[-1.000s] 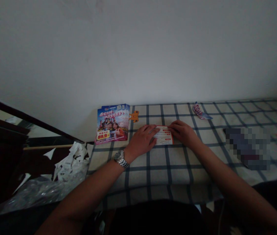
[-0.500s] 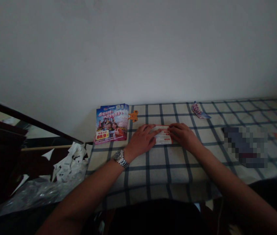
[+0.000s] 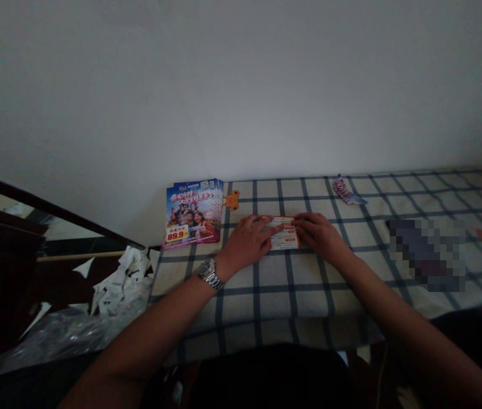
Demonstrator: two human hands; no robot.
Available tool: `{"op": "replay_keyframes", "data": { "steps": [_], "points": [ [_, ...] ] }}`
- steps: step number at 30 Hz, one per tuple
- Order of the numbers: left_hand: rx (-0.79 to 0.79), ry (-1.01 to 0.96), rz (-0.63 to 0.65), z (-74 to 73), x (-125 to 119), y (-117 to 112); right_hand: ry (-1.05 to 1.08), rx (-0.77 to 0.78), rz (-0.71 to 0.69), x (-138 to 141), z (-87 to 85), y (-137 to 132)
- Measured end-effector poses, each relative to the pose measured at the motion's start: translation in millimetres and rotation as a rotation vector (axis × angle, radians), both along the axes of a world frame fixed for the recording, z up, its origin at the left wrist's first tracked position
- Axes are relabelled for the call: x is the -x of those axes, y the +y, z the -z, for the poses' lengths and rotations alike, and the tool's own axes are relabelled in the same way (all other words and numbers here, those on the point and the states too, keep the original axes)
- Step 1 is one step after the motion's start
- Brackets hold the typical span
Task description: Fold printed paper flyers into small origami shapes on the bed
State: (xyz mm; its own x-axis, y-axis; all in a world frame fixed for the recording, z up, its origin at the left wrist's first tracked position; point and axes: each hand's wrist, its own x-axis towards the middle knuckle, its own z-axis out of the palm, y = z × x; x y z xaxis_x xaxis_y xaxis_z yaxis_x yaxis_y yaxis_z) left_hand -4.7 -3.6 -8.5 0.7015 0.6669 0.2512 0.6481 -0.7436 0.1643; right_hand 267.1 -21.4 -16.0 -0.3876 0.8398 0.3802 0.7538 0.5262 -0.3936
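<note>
Right grip [image 3: 321,237] is narrow, palm down, its fingers bent and bunched together at the upper right corner of a small leaflet [image 3: 287,241]; it is too dark to tell whether the thumb actually pinches the paper. Beside it, the left grip [image 3: 246,241] lies flat and spread, fingers slightly fanned and pointing to the right across the left part of the leaflet, covering much of it. That leaflet rests on the table between both hands, a thin white sheet with a red-orange edge and lines of print too small to read. The left forearm [image 3: 151,324] slants in from the lower left, a metal-link watch [image 3: 210,274] around its wrist; the right forearm [image 3: 398,321] slants in from the lower right, so the two converge on the paper. Under them spreads a pale checked cloth [image 3: 275,298] with dark blue-grey stripes, hanging over the table's front edge. Left of the hands lies a slightly fanned stack of glossy flyers [image 3: 194,210], blue and pink, marked 89.9, just beside an orange bear figure [image 3: 231,200]. Beyond the right hand sit a crumpled, twisted printed scrap [image 3: 345,190] near the plain, matte wall [image 3: 241,85] and, farther right, a dark flat object [image 3: 422,253] blurred by pixelation. Low at the left, torn white paper [image 3: 125,275] lies heaped against wrinkled clear plastic [image 3: 70,329].
</note>
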Motion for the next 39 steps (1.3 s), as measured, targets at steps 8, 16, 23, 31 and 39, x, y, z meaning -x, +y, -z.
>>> {"op": "replay_keyframes", "data": {
  "steps": [8,16,23,31,39],
  "points": [
    [0.014,-0.019,0.009,-1.4,0,-1,-0.005,-0.029,-0.008,10,-13.7,-27],
    [0.012,-0.012,0.007,1.4,1,0,-0.114,0.034,-0.124,31,-8.7,-61],
    [0.009,-0.001,0.005,2.2,2,-1,-0.175,0.055,-0.092,34,-5.0,-65],
    [0.017,0.009,0.013,2.2,2,-1,-0.214,0.037,-0.063,40,-2.8,-73],
    [0.003,0.009,0.007,5.1,2,-1,-0.227,0.051,-0.044,42,-2.2,-76]
  ]
}}
